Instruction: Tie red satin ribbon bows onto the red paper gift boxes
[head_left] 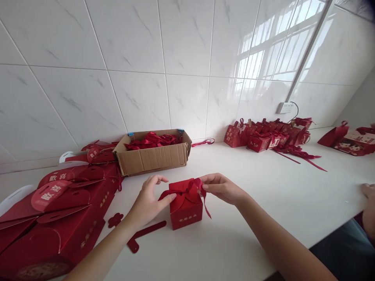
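Observation:
A small red gift box (186,212) with gold lettering on its front stands upright on the white table. A dark red ribbon (191,187) lies across its top in a bow, one tail hanging down the right side. My left hand (152,199) is at the box's left, thumb on the top by the ribbon, fingers spread and curved above. At the right of the box, the thumb and fingers of my right hand (219,188) are closed on the ribbon's loop.
Large red folded boxes (84,210) fill the left. A cardboard box (154,158) of red ribbons stands behind. Flat red cut-outs (150,229) lie near my left forearm. Finished-looking red boxes (259,142) line the back right. Another person's hand (369,191) rests at the right edge.

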`<state>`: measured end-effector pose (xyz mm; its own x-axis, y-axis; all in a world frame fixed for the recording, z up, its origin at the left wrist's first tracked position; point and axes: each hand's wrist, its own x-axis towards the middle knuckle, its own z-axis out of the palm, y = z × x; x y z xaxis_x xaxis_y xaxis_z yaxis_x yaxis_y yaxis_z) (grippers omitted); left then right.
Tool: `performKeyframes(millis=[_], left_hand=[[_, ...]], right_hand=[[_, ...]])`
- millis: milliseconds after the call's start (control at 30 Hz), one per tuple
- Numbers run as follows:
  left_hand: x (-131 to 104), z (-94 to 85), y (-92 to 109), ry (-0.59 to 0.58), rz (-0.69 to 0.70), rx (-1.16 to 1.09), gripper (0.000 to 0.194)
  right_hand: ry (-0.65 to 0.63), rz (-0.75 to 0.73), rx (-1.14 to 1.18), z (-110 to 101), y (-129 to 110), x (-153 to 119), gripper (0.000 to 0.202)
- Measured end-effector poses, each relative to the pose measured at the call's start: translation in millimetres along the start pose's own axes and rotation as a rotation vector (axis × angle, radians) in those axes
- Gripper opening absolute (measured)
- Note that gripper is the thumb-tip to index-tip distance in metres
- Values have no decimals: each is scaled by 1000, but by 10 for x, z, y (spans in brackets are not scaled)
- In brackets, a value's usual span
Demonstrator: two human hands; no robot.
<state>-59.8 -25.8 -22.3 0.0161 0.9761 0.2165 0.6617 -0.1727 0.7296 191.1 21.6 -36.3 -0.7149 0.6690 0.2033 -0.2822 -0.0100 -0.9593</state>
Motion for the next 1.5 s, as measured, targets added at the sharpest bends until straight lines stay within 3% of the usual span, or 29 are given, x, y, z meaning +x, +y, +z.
performKeyframes(millis=[200,300,600,733,900,1067,1200,1367,1500], left_hand=[[38,32,459,-52,70,-130,34],[85,86,586,-42,57,-200,34],[78,101,610,72,96,-172,22],[84,43,495,91,131,-154,21],[83,-5,148,-50,-75,-98,37],[109,-11,-8,-370,-245,-120,48],[132,-131,51,-357,-188,-138,50],[81,-300,243,-423,-155,-277,38],[-3,-309,418,-466,-112,-404,31]], right_hand=[[64,-27,-77,201,-104,142,27],[116,-38,-126,274,-103,181,25],[312,-54,-462,431,50,193,26],[431,-140,-579,459,159,204,27],[353,-96,-482,468,220,186,28],[317,-65,-393,523,197,151,29],[421,-4,-427,580,172,147,29],[542,2,-574,673,172,169,21],[490,-35,-698,756,169,156,18]])
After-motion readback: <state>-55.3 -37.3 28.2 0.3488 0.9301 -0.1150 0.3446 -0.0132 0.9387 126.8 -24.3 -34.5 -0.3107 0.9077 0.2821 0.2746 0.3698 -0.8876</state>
